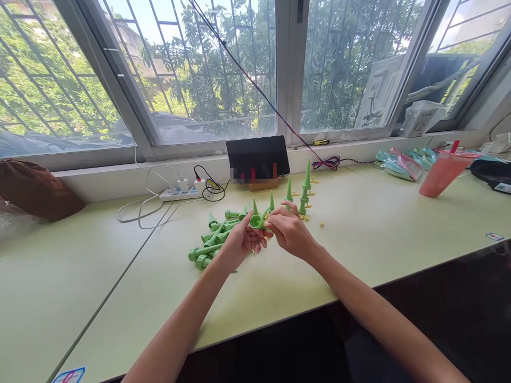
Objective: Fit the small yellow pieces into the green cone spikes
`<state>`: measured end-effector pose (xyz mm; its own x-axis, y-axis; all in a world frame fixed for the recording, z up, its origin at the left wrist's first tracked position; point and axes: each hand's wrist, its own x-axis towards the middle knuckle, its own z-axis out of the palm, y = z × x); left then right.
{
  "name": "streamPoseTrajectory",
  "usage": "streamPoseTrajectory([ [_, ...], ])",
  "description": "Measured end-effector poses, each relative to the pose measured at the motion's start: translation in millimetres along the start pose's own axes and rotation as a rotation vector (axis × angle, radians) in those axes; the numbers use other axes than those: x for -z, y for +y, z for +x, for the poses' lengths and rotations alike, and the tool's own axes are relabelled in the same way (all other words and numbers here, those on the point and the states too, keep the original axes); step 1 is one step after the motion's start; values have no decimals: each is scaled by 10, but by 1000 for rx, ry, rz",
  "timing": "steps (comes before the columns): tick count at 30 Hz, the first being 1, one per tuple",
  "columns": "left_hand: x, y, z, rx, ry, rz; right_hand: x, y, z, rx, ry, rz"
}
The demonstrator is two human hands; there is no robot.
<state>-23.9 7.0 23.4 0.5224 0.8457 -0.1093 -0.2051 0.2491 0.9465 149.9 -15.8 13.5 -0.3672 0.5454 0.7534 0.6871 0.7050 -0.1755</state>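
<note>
A green plastic plant watering spike [256, 222] is in my left hand [238, 242], its round hollow end turned toward me. My left fingers are closed around it from the left and below. My right hand [290, 229] has its fingertips pinched together at the right side of that round end; what lies between them is hidden. Left of my hands lies a pile of loose green spikes [205, 251]. Behind them several green spikes [306, 183] stand upright, point up, some with yellow valves [311, 193] at the side. Small yellow pieces lie partly hidden behind my hands.
A black tablet [258, 159] leans on a brown stand near the window wall. To its left is a white power strip [184, 192] with cables. A red cup with a straw [444, 173] and plastic packets [399, 164] stand at the right. A brown bag [38, 190] lies far left.
</note>
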Motion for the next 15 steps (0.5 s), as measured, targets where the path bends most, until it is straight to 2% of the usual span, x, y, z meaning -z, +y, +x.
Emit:
streamPoseTrajectory([
  [9,-6,23,-34,-20,-56,-42,-17,6,4,-18,17,36],
  [15,-16,23,-46,-69,-97,49,-80,32,-30,-127,19,241],
])
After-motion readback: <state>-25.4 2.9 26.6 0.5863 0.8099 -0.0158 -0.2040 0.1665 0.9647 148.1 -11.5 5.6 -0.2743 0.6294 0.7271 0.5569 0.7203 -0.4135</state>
